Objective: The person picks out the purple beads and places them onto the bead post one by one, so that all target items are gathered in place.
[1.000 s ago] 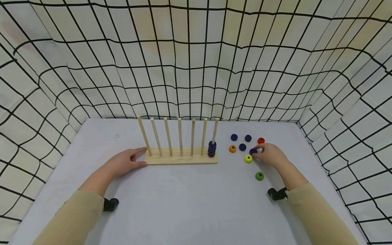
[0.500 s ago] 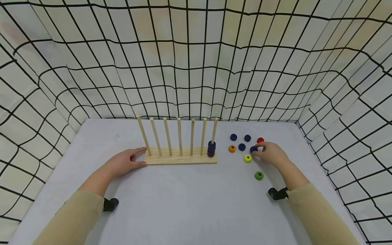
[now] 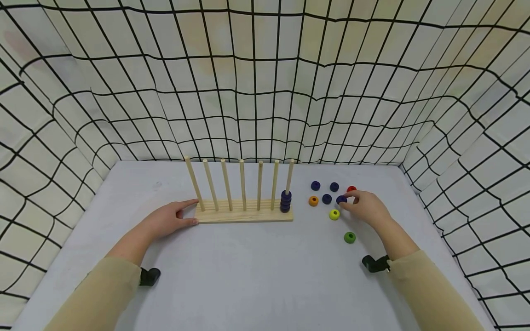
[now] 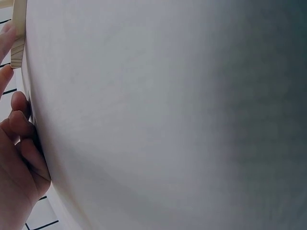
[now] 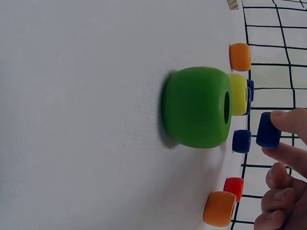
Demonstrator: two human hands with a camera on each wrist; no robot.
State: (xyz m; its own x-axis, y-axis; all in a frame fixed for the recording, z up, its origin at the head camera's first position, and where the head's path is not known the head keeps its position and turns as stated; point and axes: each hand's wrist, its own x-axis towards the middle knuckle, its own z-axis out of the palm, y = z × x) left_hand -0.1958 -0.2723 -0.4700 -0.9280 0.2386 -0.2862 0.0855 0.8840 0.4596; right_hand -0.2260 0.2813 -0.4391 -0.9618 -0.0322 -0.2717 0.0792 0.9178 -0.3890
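Note:
A wooden peg rack [image 3: 244, 216] stands on the table, its row of upright pegs along a flat base. Several dark blue beads [image 3: 285, 202] are stacked on its rightmost peg; the other pegs are bare. My left hand [image 3: 169, 219] holds the left end of the base, thumb at the front corner and index finger at the back. Over the loose beads, my right hand [image 3: 366, 208] pinches a dark blue bead [image 5: 268, 130] between thumb and index finger, raised off the table in the right wrist view. Its remaining fingers are curled.
Loose beads lie right of the rack: several blue [image 3: 326, 199], an orange [image 3: 313, 201], a yellow [image 3: 334, 214], a green [image 3: 349, 237] and a red [image 3: 351, 189]. Another orange bead [image 5: 219, 209] shows near the red one. Black netting surrounds the white table [image 3: 248, 276].
My right hand has lifted the pinched blue bead slightly from its spot near the yellow bead. The left hand and the rack stay where they were.

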